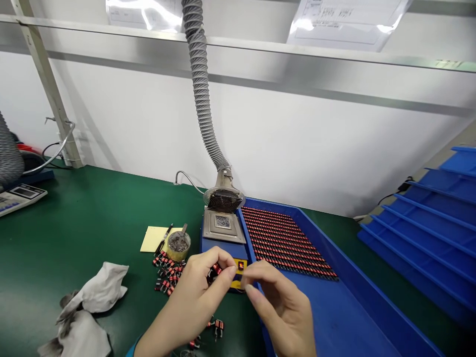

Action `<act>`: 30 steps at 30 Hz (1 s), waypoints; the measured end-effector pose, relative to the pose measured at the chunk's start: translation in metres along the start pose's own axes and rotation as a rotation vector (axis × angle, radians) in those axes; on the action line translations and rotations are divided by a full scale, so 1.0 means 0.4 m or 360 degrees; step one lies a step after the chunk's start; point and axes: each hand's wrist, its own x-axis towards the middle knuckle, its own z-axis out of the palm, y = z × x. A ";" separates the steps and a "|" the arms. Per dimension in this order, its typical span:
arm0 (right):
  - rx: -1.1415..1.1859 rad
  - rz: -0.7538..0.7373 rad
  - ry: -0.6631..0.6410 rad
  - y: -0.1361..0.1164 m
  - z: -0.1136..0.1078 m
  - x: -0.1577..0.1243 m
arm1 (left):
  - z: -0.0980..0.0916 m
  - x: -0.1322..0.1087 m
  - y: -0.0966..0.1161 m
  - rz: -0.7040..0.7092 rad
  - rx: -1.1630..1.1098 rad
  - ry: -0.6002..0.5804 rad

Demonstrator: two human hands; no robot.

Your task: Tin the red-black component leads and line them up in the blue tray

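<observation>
My left hand (pixel 197 292) is closed in a pinch on a small red-and-black wound component (pixel 216 269), held just in front of the blue solder pot (pixel 223 233). My right hand (pixel 278 302) sits right beside it, fingers curled and pinched toward the same component, fingertips almost touching the left ones. A loose pile of the same components (pixel 167 272) lies on the green mat to the left of my hands. A few more components (pixel 215 326) lie under my left wrist.
A blue tray (pixel 345 307) on the right holds several neat rows of components (pixel 286 243). A grey fume hose (pixel 203 99) hangs over the pot. A small tin (pixel 178 245), yellow note (pixel 152 238), crumpled cloth (pixel 89 307), stacked blue trays (pixel 435 223) and a calculator (pixel 18 196) surround the spot.
</observation>
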 end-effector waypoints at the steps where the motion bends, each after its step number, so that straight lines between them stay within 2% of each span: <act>1: -0.0023 -0.0037 0.0071 0.001 0.001 -0.001 | 0.001 0.000 0.000 0.0002 0.0014 -0.0008; 8: -0.0176 -0.0122 0.0177 0.005 0.010 0.000 | 0.004 0.000 0.003 0.0000 0.0098 -0.0060; 20: -0.0278 -0.0056 0.0269 -0.016 0.015 0.002 | 0.008 -0.010 0.007 -0.0058 0.0028 -0.0104; 30: -0.0340 0.0014 0.0274 -0.017 0.021 -0.002 | 0.009 -0.003 0.001 0.0024 0.0110 -0.0077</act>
